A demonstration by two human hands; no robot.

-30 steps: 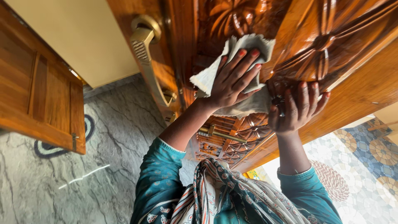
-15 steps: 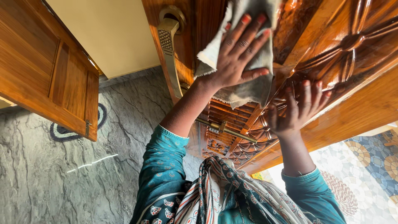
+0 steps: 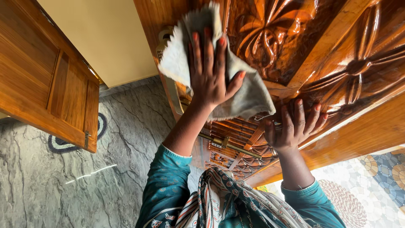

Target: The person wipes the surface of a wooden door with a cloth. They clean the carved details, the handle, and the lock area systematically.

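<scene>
My left hand [image 3: 209,76] presses a pale grey cloth [image 3: 253,95] flat against a glossy carved wooden door [image 3: 337,50], fingers spread over the cloth. The cloth drapes over the upper part of a brass door handle [image 3: 172,95] at the door's edge. My right hand [image 3: 293,126] rests on the carved panel just right of and below the cloth, fingers apart, holding nothing. Both arms wear teal sleeves, and a patterned scarf hangs at my chest.
A brass sliding bolt [image 3: 230,145] runs across the door below my hands. A second plain wooden door leaf [image 3: 46,84] stands at the left. Grey marble floor [image 3: 63,185] lies below, patterned mosaic tiles [image 3: 379,177] at the right, and a cream wall [image 3: 105,38] behind.
My left hand has swept the cloth leftward and up across the door, from the carved panel onto the handle. My right hand has stayed on the panel, shifting only slightly.
</scene>
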